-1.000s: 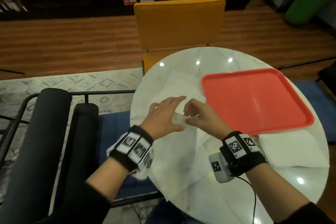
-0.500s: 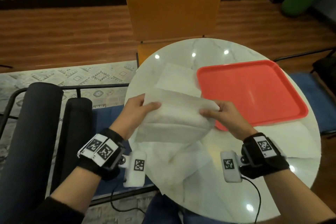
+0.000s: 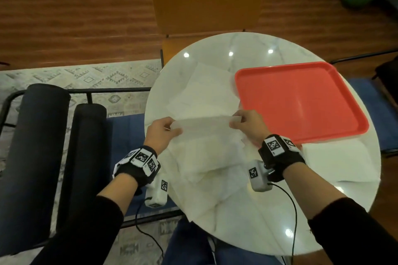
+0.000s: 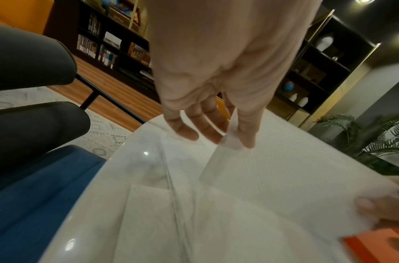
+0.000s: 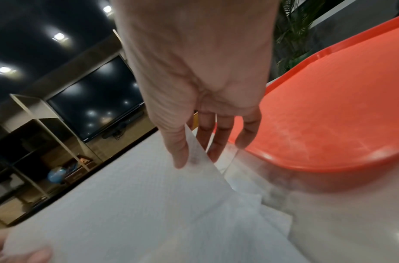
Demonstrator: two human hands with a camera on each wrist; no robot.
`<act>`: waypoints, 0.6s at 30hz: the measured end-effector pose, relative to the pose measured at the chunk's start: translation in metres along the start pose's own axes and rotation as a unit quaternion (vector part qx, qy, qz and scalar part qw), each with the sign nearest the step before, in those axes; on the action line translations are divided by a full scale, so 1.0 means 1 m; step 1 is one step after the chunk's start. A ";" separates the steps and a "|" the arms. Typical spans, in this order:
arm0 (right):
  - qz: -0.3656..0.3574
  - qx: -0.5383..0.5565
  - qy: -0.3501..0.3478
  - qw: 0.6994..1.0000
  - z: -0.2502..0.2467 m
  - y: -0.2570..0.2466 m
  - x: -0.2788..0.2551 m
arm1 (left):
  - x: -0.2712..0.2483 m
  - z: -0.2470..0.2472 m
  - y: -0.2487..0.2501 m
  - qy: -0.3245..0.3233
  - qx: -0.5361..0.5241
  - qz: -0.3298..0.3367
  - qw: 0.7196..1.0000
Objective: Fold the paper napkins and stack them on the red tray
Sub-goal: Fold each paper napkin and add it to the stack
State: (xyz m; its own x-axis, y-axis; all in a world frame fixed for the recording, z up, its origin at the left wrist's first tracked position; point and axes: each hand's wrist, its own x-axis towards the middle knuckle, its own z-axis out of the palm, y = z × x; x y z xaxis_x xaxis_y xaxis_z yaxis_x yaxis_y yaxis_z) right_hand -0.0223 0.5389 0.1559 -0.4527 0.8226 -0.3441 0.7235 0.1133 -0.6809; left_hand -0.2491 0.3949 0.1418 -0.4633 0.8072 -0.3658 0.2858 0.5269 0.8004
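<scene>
A round white marble table (image 3: 280, 211) is sitting over a blue cushion (image 3: 127, 133), its glossy top catching small ceiling lights. An orange chair (image 3: 206, 0) is standing at its far side on a wooden floor (image 3: 75, 26), and a pale patterned rug (image 3: 86, 77) is lying to the left beside two dark padded rolls (image 3: 38, 135) on a black metal frame. In the left wrist view, dark bookshelves (image 4: 108, 46) are lining the wall; in the right wrist view, a dark screen (image 5: 92, 99) is reflecting lamps.

The red tray (image 3: 301, 101) is resting on the right part of the table with nothing lying in it. Loose white napkins (image 3: 204, 92) are lying spread over the table's left and near parts, some overlapping, one reaching under the tray's near edge.

Both hands are holding one napkin (image 3: 206, 127) raised just above the others, stretched between them as a wide band. The left hand (image 3: 161, 133) is pinching its left end, thumb on top and fingers (image 4: 187, 131) curled beneath. The right hand (image 3: 247, 127) is pinching the right corner between thumb (image 5: 178, 149) and forefinger, just beside the tray's near-left corner, the remaining fingers hanging loosely curled. The lower part of the held napkin is drooping toward the sheets on the table
</scene>
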 end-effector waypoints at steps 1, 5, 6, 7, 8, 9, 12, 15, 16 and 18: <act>-0.010 0.005 0.019 1.000 0.000 0.003 -0.004 | -0.003 0.000 -0.001 0.016 -0.001 0.014 1.000; -0.053 -0.014 0.056 0.997 0.004 0.014 -0.028 | -0.022 0.002 -0.017 0.034 0.009 0.072 0.997; -0.053 -0.028 0.054 0.997 0.007 0.020 -0.032 | -0.027 0.004 -0.023 0.027 0.015 0.080 0.996; -0.050 -0.039 0.051 0.997 0.011 0.027 -0.036 | -0.032 0.006 -0.028 0.017 0.026 0.087 0.996; -0.042 -0.045 0.046 0.997 0.014 0.033 -0.038 | -0.037 0.008 -0.034 0.005 0.046 0.093 0.995; -0.035 -0.049 0.040 0.997 0.017 0.039 -0.039 | -0.041 0.011 -0.038 -0.006 0.069 0.098 0.993; -0.032 -0.080 0.016 0.996 0.024 0.050 -0.043 | -0.050 0.014 -0.049 -0.041 0.180 0.104 0.977; -0.032 -0.143 -0.003 0.989 0.022 0.054 -0.047 | -0.057 0.013 -0.055 -0.048 0.217 0.091 0.971; -0.030 -0.160 0.002 0.987 0.020 0.054 -0.048 | -0.058 0.012 -0.056 -0.030 0.207 0.092 0.974; -0.034 -0.172 0.037 0.984 0.018 0.050 -0.044 | -0.056 0.014 -0.054 0.021 0.180 0.107 0.978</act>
State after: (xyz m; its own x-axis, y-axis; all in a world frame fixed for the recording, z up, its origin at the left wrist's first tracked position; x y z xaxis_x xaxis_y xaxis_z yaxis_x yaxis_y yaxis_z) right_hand 0.0246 0.4981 0.1259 -0.4751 0.8441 -0.2486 0.8326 0.3399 -0.4373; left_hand -0.2270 0.3250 0.1131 -0.3936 0.9010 -0.1823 0.6526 0.4135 0.6349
